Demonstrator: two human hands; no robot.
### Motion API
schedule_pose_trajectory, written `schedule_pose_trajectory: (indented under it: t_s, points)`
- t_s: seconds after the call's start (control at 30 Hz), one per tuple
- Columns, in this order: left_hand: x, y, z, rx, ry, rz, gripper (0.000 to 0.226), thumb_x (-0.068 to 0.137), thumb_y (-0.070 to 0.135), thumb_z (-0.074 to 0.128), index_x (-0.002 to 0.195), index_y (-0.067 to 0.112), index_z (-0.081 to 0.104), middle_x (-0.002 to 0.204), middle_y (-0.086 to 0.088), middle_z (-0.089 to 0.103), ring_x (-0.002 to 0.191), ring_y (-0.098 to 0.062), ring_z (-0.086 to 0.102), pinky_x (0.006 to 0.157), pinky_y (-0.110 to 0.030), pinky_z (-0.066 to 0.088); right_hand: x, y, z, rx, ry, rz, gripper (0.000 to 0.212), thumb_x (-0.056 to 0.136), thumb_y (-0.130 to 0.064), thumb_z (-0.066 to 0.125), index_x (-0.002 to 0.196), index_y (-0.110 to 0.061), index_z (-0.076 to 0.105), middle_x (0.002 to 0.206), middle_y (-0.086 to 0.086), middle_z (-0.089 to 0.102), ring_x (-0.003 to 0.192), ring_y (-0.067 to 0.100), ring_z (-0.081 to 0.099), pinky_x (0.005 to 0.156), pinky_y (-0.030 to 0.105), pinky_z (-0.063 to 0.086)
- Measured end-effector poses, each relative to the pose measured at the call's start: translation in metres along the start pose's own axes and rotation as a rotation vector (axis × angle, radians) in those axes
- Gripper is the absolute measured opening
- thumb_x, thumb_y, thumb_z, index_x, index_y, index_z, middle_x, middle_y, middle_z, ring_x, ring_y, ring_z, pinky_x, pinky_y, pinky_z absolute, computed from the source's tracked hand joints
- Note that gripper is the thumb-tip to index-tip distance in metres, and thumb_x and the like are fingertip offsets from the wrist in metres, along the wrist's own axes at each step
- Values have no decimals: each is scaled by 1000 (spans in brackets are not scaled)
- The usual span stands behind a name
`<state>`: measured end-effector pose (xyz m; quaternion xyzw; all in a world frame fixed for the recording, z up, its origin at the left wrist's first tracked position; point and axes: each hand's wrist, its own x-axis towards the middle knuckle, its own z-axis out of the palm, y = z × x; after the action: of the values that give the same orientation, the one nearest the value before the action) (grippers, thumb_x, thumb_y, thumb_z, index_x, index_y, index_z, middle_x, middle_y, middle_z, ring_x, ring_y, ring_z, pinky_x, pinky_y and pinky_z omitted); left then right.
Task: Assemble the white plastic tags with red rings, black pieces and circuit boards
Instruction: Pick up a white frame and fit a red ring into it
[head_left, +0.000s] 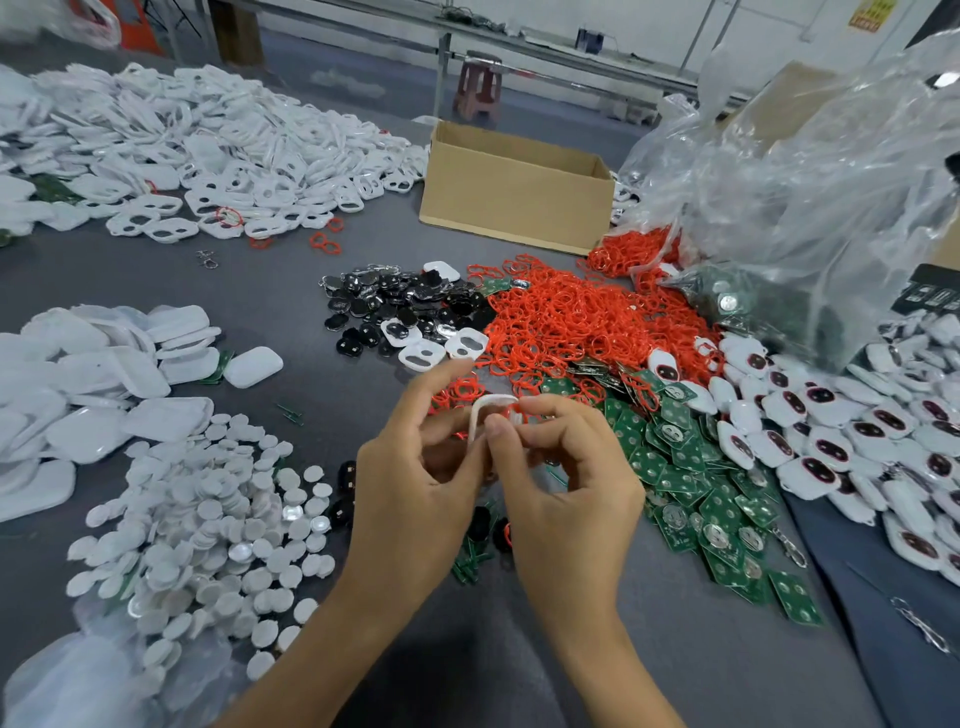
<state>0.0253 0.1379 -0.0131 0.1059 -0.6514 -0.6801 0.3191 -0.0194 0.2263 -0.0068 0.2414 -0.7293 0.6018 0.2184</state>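
Both hands meet over the middle of the grey table. My left hand (415, 467) grips a white plastic tag (485, 410) by its left edge. My right hand (566, 478) pinches the same tag from the right, where a bit of red ring (511, 413) shows at its fingertips. A heap of red rings (566, 322) lies just beyond the hands. Black pieces (395, 306) sit in a pile to its left. Green circuit boards (691, 483) spread out at the right of my hands.
White tag shells (197, 140) are heaped at the far left. Flat white covers (88, 389) and round white discs (208, 514) lie at the near left. An open cardboard box (514, 197), a clear plastic bag (810, 208) and assembled tags (852, 441) are on the right.
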Motion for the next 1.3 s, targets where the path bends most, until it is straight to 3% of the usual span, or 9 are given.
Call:
schedule_pose_trajectory:
  t_s: [0.2, 0.33, 0.47, 0.63, 0.87, 0.97, 1.1, 1.2, 1.3]
  points:
    - [-1, -4, 1, 15, -109, 7, 26, 90, 6, 66, 112, 21, 69, 96, 7, 77, 91, -11, 73, 81, -25, 57, 3, 3, 0, -5, -5, 70, 10, 72, -11, 82, 71, -8, 72, 86, 0, 64, 79, 7, 61, 69, 16, 46]
    - [0, -4, 1, 4, -93, -15, 29, 84, 21, 68, 113, 22, 68, 99, 10, 76, 92, -7, 72, 80, -20, 56, 3, 4, 0, -38, -77, 67, 3, 78, -13, 76, 79, -10, 76, 92, 0, 64, 84, 2, 61, 75, 24, 50]
    - [2, -7, -1, 36, -112, -25, 33, 89, 0, 65, 117, 17, 68, 102, 8, 76, 93, -7, 72, 83, -23, 56, 4, 6, -1, -67, -110, 90, 3, 78, -9, 77, 79, -12, 77, 94, -2, 65, 84, 2, 62, 76, 29, 52]
    - [3, -7, 1, -3, -121, -29, 31, 90, 1, 64, 118, 14, 67, 102, 7, 76, 95, -7, 72, 82, -19, 55, 5, 6, -4, -66, -85, 75, 4, 77, -10, 79, 76, -10, 75, 94, -2, 65, 86, 10, 65, 75, 36, 54]
    - [3, -4, 1, -120, -172, -19, 34, 88, -7, 64, 112, 18, 66, 105, 4, 75, 99, -12, 71, 82, -19, 54, 4, 7, -4, -60, -78, 53, 2, 80, -9, 74, 79, -10, 73, 94, -3, 64, 87, 3, 62, 77, 16, 48]
    - [4, -3, -2, -246, -178, -71, 31, 81, 2, 66, 110, 14, 67, 106, -3, 75, 100, -16, 71, 81, -21, 54, 5, 7, -4, 11, -97, 68, 5, 83, -7, 71, 79, -11, 72, 92, -6, 67, 87, 4, 64, 77, 16, 48]
    - [11, -4, -8, -370, -175, -178, 22, 80, 14, 67, 99, 22, 72, 105, -9, 74, 94, -18, 68, 83, -27, 54, 7, 4, -7, 255, -168, 224, 6, 85, -6, 68, 79, -8, 69, 91, -3, 71, 82, 1, 65, 72, 10, 47]
    - [15, -6, -11, -461, -173, -225, 29, 77, 12, 70, 104, 23, 73, 109, -8, 73, 95, -15, 68, 80, -24, 54, 9, 0, -9, 453, -224, 315, 6, 83, -7, 64, 79, -6, 69, 80, -9, 71, 63, -6, 59, 58, 5, 42]
    - [17, -7, -14, -578, -177, -264, 37, 68, 6, 78, 103, 19, 77, 105, -4, 75, 94, -11, 69, 76, -20, 54, 10, -2, -10, 532, -245, 336, 6, 81, -10, 62, 77, -8, 67, 76, -11, 70, 60, -7, 58, 57, 5, 42]
